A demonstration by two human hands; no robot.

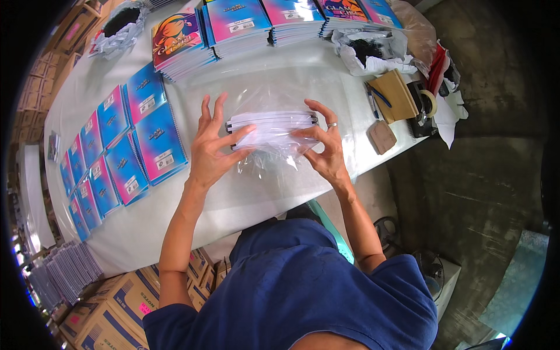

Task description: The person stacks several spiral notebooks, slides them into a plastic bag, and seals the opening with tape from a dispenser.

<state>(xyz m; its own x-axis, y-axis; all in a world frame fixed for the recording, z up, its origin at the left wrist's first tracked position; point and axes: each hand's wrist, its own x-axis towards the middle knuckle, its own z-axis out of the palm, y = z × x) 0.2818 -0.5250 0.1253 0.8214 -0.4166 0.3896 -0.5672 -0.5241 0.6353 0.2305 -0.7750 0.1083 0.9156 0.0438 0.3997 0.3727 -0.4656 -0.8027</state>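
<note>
A small stack of spiral notebooks [273, 129] stands edge-on in front of me, white page edges facing up and dark wire bindings at its ends. Clear plastic film [269, 161] surrounds it, crumpled on the near side and spread out beyond the far side. My left hand [211, 144] grips the left end between thumb and fingers, two of its fingers raised. At the right end, my right hand [324, 143] pinches the stack and film, its index finger lifted. The covers of this stack are hidden from me.
Pink-and-blue notebooks [121, 166] lie in rows on the left of the white-covered table [233, 201]. Taller notebook stacks [236, 26] line the far side. At right are a tape dispenser [424, 105], pens [379, 95] and a brown block [382, 137]. Cartons [119, 309] sit below left.
</note>
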